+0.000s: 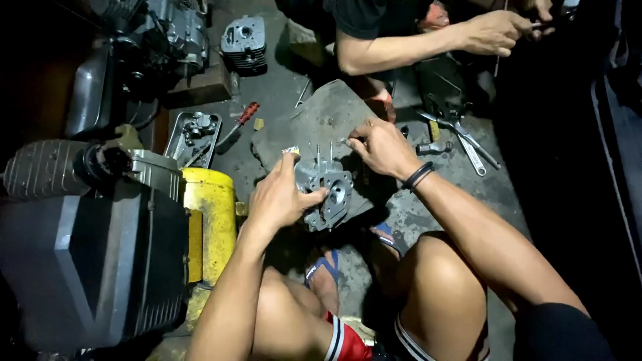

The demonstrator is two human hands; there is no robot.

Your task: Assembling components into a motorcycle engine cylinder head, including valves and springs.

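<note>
Knees and bare thighs filled the bottom of the view, since the person squatted low over the floor with sandalled feet (326,271) planted just under the work. Between the knees, at about twelve o'clock from them, a grey metal engine casting (326,190) rested on a flat stone slab (314,120), which seemed to serve as a firm bench above the dirty floor.

Left hand (279,197) wrapped the casting's nine o'clock edge, thumb pressed onto its face, apparently to steady it. Right hand (382,148) sat at the casting's one o'clock corner, fingers pinched narrowly on something small beside an upright stud; what it pinched was too small to tell. A black band circled that wrist.

At nine o'clock from the casting stood a yellow can (208,220), and beyond it a dark ribbed engine cover (87,254). A metal tray (192,137) of small parts lay at ten o'clock, likely to keep loose pieces together, with a red-handled screwdriver (239,122) just beside it. A finned cylinder (244,45) stood farther off at eleven o'clock.

Spanners (468,144) lay spread at two o'clock, within reach of both workers. Another person's hand (491,32) at one o'clock gripped a thin tool, well apart from the casting.
</note>
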